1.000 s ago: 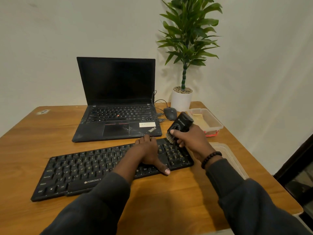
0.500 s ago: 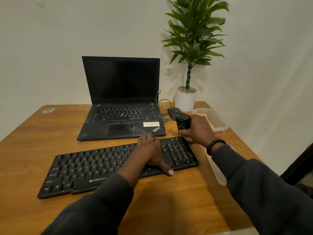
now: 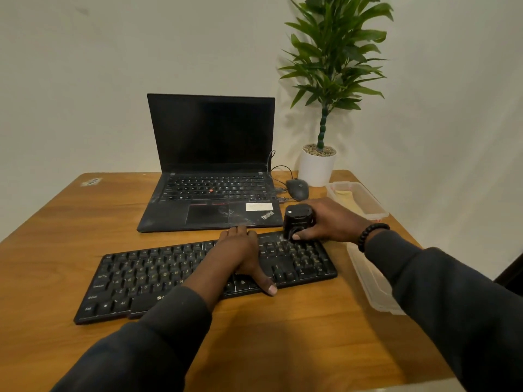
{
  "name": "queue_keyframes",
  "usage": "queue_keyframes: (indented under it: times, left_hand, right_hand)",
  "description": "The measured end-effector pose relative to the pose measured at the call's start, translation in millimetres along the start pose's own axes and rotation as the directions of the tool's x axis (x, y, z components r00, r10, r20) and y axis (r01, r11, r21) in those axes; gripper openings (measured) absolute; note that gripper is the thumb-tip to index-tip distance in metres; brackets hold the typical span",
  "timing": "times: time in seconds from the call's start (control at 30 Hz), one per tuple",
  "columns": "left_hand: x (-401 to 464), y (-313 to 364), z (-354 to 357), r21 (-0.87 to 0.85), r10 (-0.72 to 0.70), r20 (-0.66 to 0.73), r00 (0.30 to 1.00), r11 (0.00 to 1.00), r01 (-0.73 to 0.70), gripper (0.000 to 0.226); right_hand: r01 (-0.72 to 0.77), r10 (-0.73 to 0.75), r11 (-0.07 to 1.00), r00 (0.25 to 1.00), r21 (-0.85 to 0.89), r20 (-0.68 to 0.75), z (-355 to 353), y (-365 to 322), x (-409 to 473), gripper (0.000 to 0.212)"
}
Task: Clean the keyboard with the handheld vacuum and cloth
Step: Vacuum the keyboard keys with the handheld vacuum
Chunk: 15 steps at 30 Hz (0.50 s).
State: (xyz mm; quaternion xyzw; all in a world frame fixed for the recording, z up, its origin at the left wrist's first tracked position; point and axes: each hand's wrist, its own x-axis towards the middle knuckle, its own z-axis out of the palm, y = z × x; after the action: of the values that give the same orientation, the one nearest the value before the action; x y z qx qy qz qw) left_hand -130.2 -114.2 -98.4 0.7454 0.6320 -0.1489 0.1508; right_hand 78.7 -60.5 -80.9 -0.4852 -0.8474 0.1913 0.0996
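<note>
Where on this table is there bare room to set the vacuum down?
Bare wood lies left of the laptop and along the near edge before the keyboard. The right side is crowded: mouse, plant pot, plastic tub, its lid.

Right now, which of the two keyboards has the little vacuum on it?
The separate black keyboard nearest the person: the right hand holds the handheld vacuum on its far right keys while the left hand steadies it. The laptop keyboard behind is untouched.
</note>
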Motion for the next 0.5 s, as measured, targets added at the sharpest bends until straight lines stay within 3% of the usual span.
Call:
queue_keyframes:
  times: [0.2,0.3,0.37,0.5]
  left_hand:
    - [-5,-1,0,0.025,0.011,-0.012,1.000,1.000,-0.011,0.133]
    - [-7,-2,2,0.023,0.018,-0.021,1.000,1.000,-0.018,0.135]
    - [-7,-5,3,0.012,0.032,-0.021,0.999,0.999,-0.031,0.136]
    - [-9,-13,6,-0.036,0.035,-0.010,0.999,0.999,-0.036,0.143]
  right_hand:
    - [-0.098,0.096,0.994,0.993,-0.037,-0.065,-14,26,-32,0.037]
    - [-0.161,0.161,0.981,0.987,-0.112,-0.013,-17,20,-48,0.026]
    - [-0.179,0.178,0.984,0.983,-0.004,-0.045,-12,10,-59,0.028]
    - [-0.153,0.243,0.937,0.931,0.313,-0.273,7,-29,-63,0.038]
